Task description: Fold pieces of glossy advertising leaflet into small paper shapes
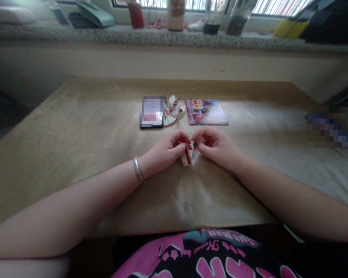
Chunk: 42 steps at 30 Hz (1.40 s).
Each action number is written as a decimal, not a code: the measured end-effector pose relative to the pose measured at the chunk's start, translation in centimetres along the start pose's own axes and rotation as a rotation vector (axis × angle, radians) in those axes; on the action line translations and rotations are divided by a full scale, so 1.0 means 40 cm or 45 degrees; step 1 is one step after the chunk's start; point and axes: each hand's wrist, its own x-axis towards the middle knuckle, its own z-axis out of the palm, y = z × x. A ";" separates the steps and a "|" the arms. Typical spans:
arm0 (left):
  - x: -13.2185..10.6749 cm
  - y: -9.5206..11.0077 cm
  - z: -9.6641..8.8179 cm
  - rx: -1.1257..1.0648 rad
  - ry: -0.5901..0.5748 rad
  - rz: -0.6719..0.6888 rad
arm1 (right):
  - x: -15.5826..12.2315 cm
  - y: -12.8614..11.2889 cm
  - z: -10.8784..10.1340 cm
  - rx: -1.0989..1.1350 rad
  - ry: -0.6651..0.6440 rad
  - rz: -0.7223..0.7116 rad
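Between my two hands is a small folded piece of printed paper (187, 156), white with red markings, held just over the table. My left hand (174, 146), with a silver bracelet at the wrist, pinches its left side between thumb and fingers. The fingers of my right hand (216, 146) are closed on its right side, where a dark and orange print shows. The paper's upper part is partly hidden by my fingertips. Just beyond lie several folded printed paper pieces (171, 112) in a small heap.
Left of the heap lies a phone (152, 112), its screen blurred. A stack of colourful printed sheets (207, 112) is to the right. A blurred bluish item (333, 129) sits at the table's (89, 127) right side. Bottles and jars stand on the speckled windowsill (150, 38).
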 end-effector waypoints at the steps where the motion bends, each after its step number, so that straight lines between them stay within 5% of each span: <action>1: 0.000 0.000 -0.001 0.022 -0.004 0.003 | -0.001 -0.001 -0.002 -0.044 -0.001 -0.014; 28: 0.004 0.021 -0.004 -0.019 -0.162 -0.233 | -0.014 -0.028 -0.033 -0.915 -0.036 -0.632; 42: -0.001 0.020 -0.011 -0.040 -0.268 -0.275 | -0.018 -0.023 -0.037 -0.817 -0.182 -0.665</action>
